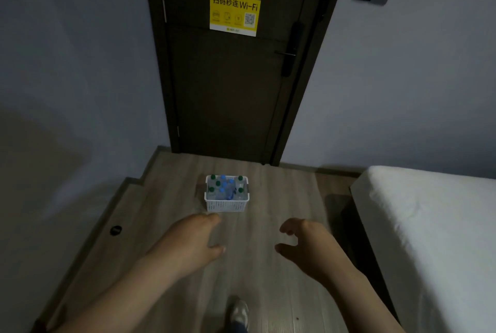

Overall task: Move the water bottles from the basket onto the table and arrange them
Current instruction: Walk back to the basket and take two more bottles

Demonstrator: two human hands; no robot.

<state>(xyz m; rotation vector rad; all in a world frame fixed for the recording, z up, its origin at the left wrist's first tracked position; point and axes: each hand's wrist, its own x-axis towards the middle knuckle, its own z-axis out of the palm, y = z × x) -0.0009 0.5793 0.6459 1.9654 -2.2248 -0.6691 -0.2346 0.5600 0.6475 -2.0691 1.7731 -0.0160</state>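
At frame center, a white basket sits on the wood floor before a dark door, packed with upright bottles. Below it, both hands reach forward empty: left hand with fingers relaxed, right hand loosely curled. A bed fills the lower right.

Head-worn view, forward and down, toward door

bottles too small to count, shoe blurred, bed cut off right
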